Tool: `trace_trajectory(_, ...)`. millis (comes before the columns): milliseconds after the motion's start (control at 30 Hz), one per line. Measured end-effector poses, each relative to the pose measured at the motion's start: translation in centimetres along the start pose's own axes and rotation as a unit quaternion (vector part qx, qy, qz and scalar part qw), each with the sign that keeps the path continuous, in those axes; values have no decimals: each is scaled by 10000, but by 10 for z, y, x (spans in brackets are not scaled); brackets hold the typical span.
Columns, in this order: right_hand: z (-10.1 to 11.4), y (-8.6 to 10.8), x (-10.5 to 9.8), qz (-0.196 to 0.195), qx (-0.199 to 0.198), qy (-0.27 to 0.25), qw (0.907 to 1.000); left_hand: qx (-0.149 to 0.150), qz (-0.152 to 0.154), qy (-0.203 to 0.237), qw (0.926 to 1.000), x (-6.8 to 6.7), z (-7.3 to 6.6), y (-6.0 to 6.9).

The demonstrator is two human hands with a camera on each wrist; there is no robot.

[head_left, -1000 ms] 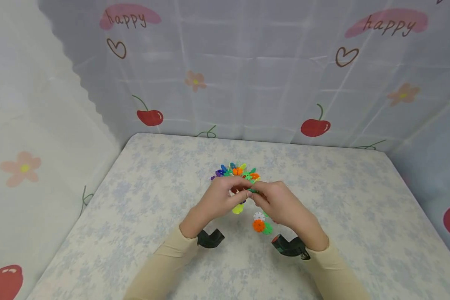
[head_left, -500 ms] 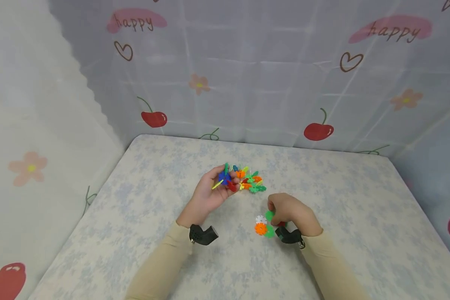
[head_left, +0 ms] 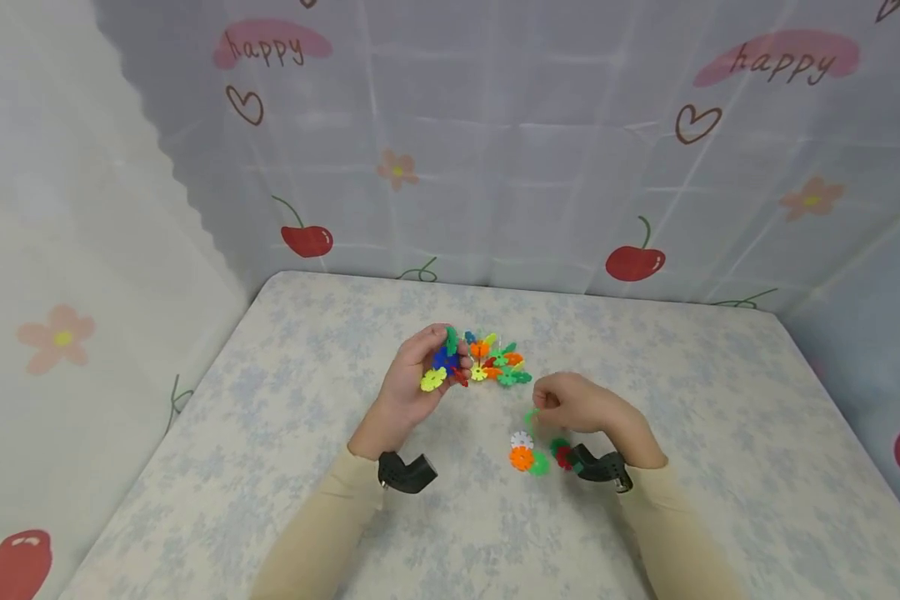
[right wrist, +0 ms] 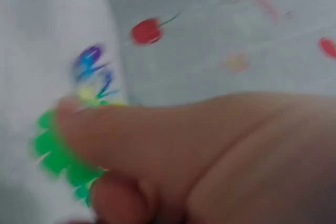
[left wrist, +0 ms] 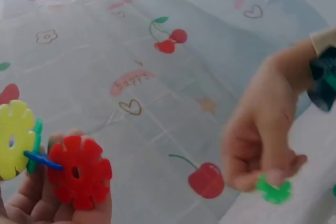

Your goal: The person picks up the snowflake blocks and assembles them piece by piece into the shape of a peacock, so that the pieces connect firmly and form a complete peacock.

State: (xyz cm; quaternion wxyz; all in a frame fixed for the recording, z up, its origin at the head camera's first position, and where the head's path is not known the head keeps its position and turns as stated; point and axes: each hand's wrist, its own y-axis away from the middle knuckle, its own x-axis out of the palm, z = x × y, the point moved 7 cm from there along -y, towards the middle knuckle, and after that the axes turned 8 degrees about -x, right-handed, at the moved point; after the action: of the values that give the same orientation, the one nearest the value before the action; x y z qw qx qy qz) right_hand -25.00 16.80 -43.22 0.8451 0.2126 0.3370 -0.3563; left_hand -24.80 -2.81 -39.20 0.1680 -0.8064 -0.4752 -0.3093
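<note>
My left hand (head_left: 405,387) is turned palm up and holds several joined snowflake discs, among them a blue disc (head_left: 442,362), a yellow disc (left wrist: 20,124) and a red disc (left wrist: 92,182). Right of it on the table sits a colourful cluster of snowflake discs (head_left: 506,358); I cannot tell if it links to the held ones. My right hand (head_left: 581,404) pinches a green snowflake disc (left wrist: 274,192) between thumb and fingers, above the loose discs. In the right wrist view, blurred, the thumb covers part of that green disc (right wrist: 58,150).
Loose discs lie below my right hand: a white one (head_left: 521,438), an orange one (head_left: 522,458), a light green one (head_left: 541,464) and a red one (head_left: 563,457) against a dark green one. The patterned tabletop (head_left: 285,400) meets a printed curtain (head_left: 480,167) behind.
Both hands were together at the cluster. My left hand has turned palm up with the joined discs; my right went to the loose discs and has lifted off with a green one.
</note>
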Motion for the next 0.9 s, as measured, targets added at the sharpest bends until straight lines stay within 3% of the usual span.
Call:
trace_trajectory(67, 19, 6, -13, -583, -528, -226, 9966, 215, -613, -683, 9955, -1, -2, 2)
trace_trajectory(133, 39, 13, -23, -1204, -969, -384, 9872, 285, -953, -1127, 9886, 2, -2, 4)
trace_trajectory(200, 57, 20, -29, -1773, -1376, -407, 9736, 327, -1064, -1414, 9837, 8, -2, 6)
trace_trajectory(300, 77, 26, -32, -2363, -1855, -260, 9535, 330, -997, -1727, 9794, 17, 0, 10)
trace_trajectory(567, 99, 33, -28, -2966, -2618, 363, 9177, 434, -955, -2124, 9715, 25, 7, 13)
trace_trajectory(767, 108, 37, -27, -3594, -3010, 1246, 8745, 676, -1127, -2194, 9667, 28, 11, 16)
trace_trajectory(900, 114, 37, -23, -3935, -3295, 1600, 8432, 1050, -1285, -2081, 9639, 30, 12, 20)
